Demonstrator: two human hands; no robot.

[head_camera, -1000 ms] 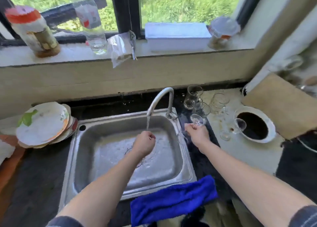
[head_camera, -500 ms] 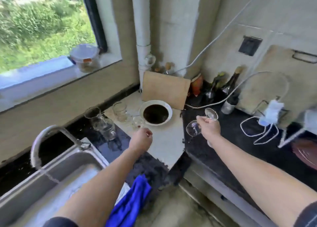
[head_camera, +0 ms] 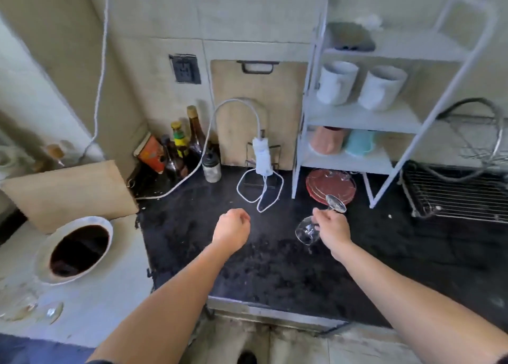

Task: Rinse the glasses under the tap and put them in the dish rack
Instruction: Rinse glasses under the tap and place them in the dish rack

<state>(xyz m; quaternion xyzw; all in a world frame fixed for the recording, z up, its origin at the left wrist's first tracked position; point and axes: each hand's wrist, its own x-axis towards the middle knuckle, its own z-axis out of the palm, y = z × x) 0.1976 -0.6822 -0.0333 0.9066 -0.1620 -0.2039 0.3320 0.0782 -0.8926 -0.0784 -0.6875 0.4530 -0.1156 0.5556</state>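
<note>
Your right hand (head_camera: 332, 229) is gripping the tilted glass (head_camera: 306, 231) by its stem; the dish rack (head_camera: 453, 196) is lying further right. Your left hand (head_camera: 232, 230) is curled shut, empty.

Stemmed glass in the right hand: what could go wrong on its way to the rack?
The right hand holds the stemmed glass by its stem alone, tilted; it could slip and break on the black counter. The white shelf leg stands between it and the wire dish rack, so the glass might clip it.
</note>
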